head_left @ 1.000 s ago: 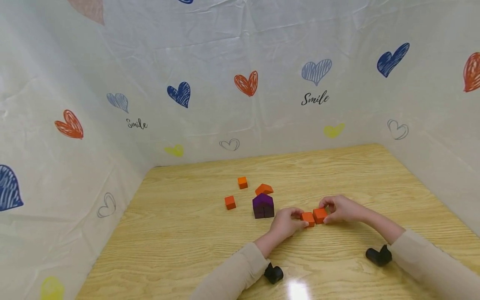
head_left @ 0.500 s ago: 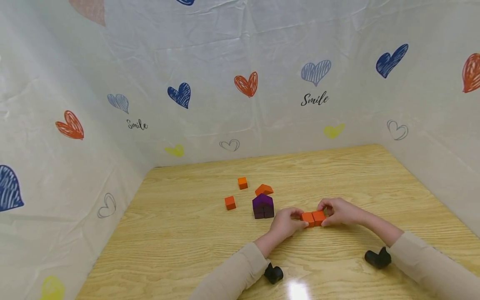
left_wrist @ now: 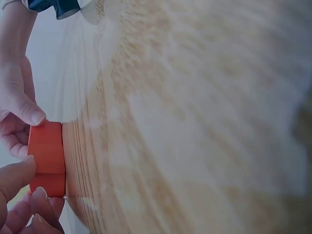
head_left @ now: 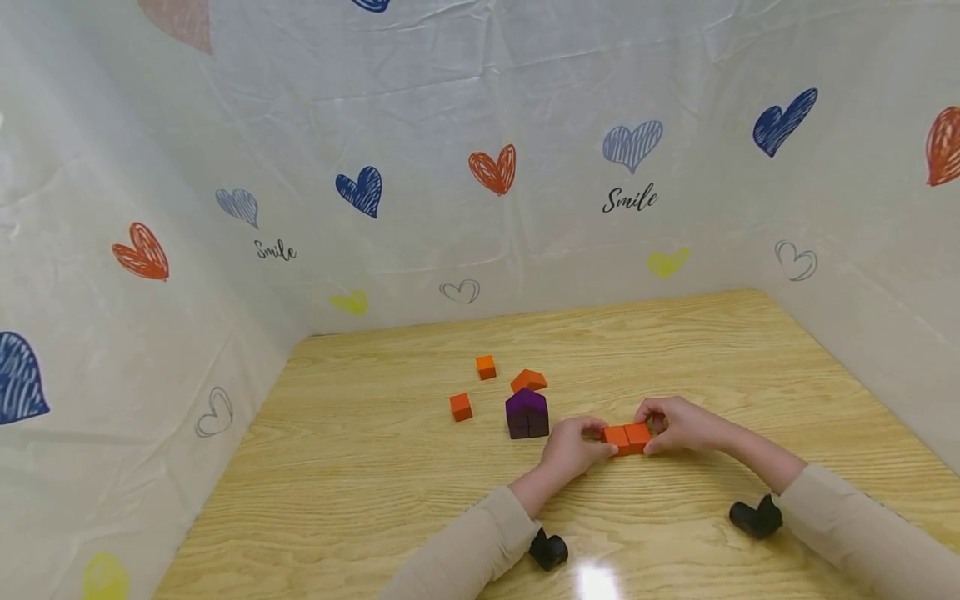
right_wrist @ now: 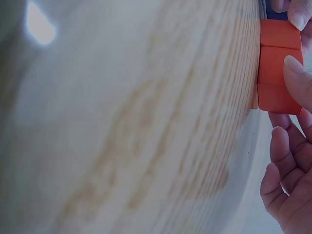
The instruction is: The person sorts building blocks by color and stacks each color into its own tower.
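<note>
Two orange-red cube blocks lie side by side on the wooden table, their faces touching. My left hand (head_left: 573, 451) pinches the left block (head_left: 617, 438) between thumb and fingers. On the other side, my right hand (head_left: 681, 424) pinches the right block (head_left: 637, 437) the same way. The left wrist view has the left thumb (left_wrist: 17, 178) against one orange block (left_wrist: 48, 161), with the table surface right beside it. In the right wrist view, the right thumb (right_wrist: 298, 80) presses on an orange block (right_wrist: 278, 78), and the remaining fingers curl underneath.
Left of my left hand stands a purple house-shaped stack (head_left: 527, 413), with an orange wedge-like block (head_left: 528, 380) behind it. Two loose orange cubes, one nearer (head_left: 461, 407) and one farther (head_left: 486, 367), lie further left. Hanging white sheets (head_left: 405, 250) border the table.
My right hand has shifted slightly left with its block, closing the small gap, so the two blocks now touch. The left hand has stayed in place.
</note>
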The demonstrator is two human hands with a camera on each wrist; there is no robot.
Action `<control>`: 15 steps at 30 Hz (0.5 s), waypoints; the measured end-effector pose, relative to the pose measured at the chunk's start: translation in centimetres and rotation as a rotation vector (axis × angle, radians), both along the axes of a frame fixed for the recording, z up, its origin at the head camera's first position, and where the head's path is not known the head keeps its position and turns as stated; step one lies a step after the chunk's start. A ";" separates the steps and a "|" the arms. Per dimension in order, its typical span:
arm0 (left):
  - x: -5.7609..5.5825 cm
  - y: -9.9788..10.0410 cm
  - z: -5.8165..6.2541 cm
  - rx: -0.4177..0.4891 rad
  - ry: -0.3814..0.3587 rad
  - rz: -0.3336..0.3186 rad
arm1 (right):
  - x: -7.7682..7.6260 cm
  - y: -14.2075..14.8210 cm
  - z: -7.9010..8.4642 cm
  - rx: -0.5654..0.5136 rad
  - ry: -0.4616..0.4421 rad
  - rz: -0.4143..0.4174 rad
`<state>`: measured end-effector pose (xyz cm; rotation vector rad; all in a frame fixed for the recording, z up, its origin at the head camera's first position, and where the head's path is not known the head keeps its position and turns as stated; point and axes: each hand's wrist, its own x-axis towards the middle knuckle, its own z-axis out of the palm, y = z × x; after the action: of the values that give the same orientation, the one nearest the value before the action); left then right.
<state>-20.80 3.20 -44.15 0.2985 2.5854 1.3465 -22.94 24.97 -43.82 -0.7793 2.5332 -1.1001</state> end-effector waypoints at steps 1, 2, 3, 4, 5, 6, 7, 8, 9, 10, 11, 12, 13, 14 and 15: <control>0.0 0.0 0.0 0.002 0.003 -0.002 | 0.0 0.0 0.0 -0.001 -0.003 0.000; 0.0 0.1 0.0 0.002 0.006 -0.004 | 0.0 0.1 0.0 -0.003 -0.006 -0.001; 0.0 0.1 0.0 0.002 0.009 -0.006 | 0.0 0.1 0.0 -0.003 -0.009 -0.002; 0.0 0.1 -0.1 0.001 0.009 -0.007 | 0.0 0.2 0.0 -0.002 -0.011 -0.004; 0.0 0.1 -0.1 0.000 0.008 -0.007 | 0.0 0.2 0.0 -0.001 -0.014 -0.006; -0.1 0.1 -0.1 -0.002 0.007 -0.007 | 0.0 0.2 0.0 0.002 -0.014 -0.008; -0.1 0.1 -0.1 -0.005 0.006 -0.006 | 0.0 0.2 0.0 0.007 -0.012 -0.010; -0.1 0.1 -0.1 -0.007 0.004 -0.005 | -0.1 0.2 -0.1 0.010 -0.010 -0.011; -0.1 0.1 -0.1 -0.008 0.002 -0.004 | -0.1 0.2 -0.1 0.013 -0.008 -0.012; -0.1 0.1 -0.1 -0.012 0.001 -0.002 | -0.1 0.2 -0.1 0.014 -0.007 -0.013; -0.2 0.0 -0.1 -0.013 -0.002 -0.001 | -0.1 0.1 -0.1 0.016 -0.005 -0.013; -0.2 0.0 -0.1 -0.012 -0.003 -0.001 | -0.1 0.1 -0.1 0.017 -0.003 -0.012; -0.2 0.0 -0.1 -0.010 -0.009 0.001 | -0.1 0.1 -0.1 0.017 -0.005 -0.011; -0.1 0.0 -0.1 -0.009 -0.009 -0.001 | -0.1 0.1 -0.1 0.014 -0.009 -0.010; -0.1 0.0 -0.1 -0.012 -0.005 -0.003 | -0.1 0.1 -0.1 0.009 -0.016 -0.009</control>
<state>-20.94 3.18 -44.27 0.2958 2.5869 1.3287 -23.09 25.05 -43.87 -0.7551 2.5291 -1.0918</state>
